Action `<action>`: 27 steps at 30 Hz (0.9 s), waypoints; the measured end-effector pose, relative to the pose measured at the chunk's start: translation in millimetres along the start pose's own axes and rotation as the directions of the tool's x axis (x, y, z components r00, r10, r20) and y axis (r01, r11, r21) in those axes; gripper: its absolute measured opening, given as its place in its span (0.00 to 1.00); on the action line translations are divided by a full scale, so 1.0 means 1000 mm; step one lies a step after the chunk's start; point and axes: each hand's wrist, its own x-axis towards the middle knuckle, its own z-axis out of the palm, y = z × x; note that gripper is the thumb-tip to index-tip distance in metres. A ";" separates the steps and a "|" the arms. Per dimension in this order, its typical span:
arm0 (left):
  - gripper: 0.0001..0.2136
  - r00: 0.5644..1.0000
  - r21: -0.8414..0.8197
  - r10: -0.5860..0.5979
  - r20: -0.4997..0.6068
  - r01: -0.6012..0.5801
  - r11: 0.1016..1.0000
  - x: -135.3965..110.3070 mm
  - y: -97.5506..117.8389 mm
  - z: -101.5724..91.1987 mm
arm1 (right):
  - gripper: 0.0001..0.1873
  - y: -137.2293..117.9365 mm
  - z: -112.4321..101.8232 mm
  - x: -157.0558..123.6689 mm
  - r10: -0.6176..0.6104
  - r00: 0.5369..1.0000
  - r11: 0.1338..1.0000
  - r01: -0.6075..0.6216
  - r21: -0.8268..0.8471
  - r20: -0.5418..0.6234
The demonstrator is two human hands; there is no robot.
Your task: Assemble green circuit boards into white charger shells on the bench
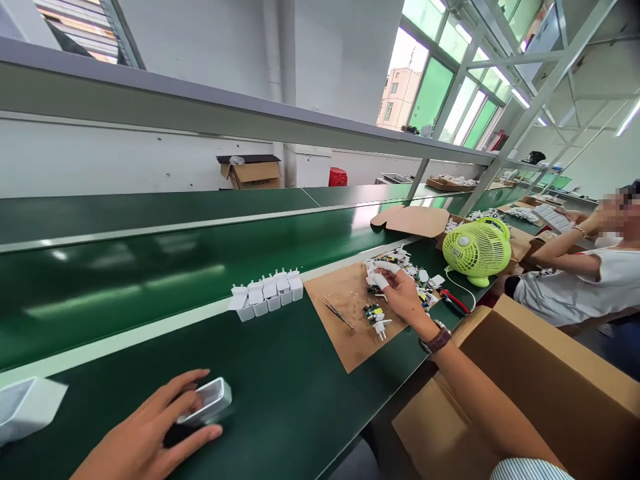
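At the lower left, my left hand (155,420) curls round an open white plastic case (213,400) just over the green bench. A fingertip rests in the case's opening, and my thumb lies along its near side. My right hand (403,297), with white covers on its fingertips, bends its fingers together at a heap of small circuit boards (423,277); what is between them is hidden. Below it, a board (373,313) with a white plug piece (383,328) lies on a brown cardboard sheet (345,350). Metal tweezers (337,312) lie on the same sheet.
A row of several white cases with plug pieces (270,293) stands left of the cardboard. Another white container (30,407) is at far left. Red-handled pliers (454,302), a green fan (477,250) and a large carton (545,360) are at right, where another person (575,280) sits.
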 end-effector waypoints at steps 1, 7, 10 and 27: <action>0.18 1.000 0.015 -0.004 0.013 0.003 1.000 0.003 0.007 -0.003 | 0.20 -0.007 0.014 -0.003 0.006 0.999 0.997 -0.009 0.072 0.047; 0.22 1.000 0.102 0.002 -0.017 0.000 0.995 0.007 0.030 -0.016 | 0.15 -0.049 0.116 -0.028 -0.187 0.895 0.974 0.116 0.193 0.404; 0.17 0.999 0.124 0.014 -0.029 -0.010 0.992 -0.001 0.022 -0.023 | 0.14 -0.068 0.148 -0.043 -0.435 0.655 0.900 0.340 0.273 0.618; 0.10 0.984 -0.136 -0.152 0.087 0.163 0.977 0.003 0.023 -0.032 | 0.23 -0.073 0.202 -0.064 -0.351 0.404 0.752 0.659 -0.002 0.845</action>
